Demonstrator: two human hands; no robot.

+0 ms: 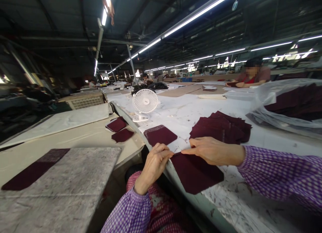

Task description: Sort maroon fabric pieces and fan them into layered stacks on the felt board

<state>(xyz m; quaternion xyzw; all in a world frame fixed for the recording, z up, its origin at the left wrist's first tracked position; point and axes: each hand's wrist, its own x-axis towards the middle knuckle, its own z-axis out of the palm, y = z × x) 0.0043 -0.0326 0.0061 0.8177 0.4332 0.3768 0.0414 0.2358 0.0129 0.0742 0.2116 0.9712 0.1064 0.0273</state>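
Observation:
A dark maroon fabric piece point(195, 172) lies at the near edge of the white work table point(251, 192). My left hand point(153, 166) pinches its top left corner, fingers closed on the cloth. My right hand point(213, 151) rests on the upper edge of the same piece, fingers pressed together and pointing left toward the other hand. Just beyond lie a single maroon piece point(160, 135) and a fanned stack of maroon pieces point(221, 127).
A small white desk fan point(144, 104) stands behind the pieces. A clear plastic bag of maroon fabric point(289, 105) sits at right. Left, a grey felt pad point(62, 189) and more maroon pieces point(118, 129) lie on a lower bench. Another person point(251, 77) sits far back right.

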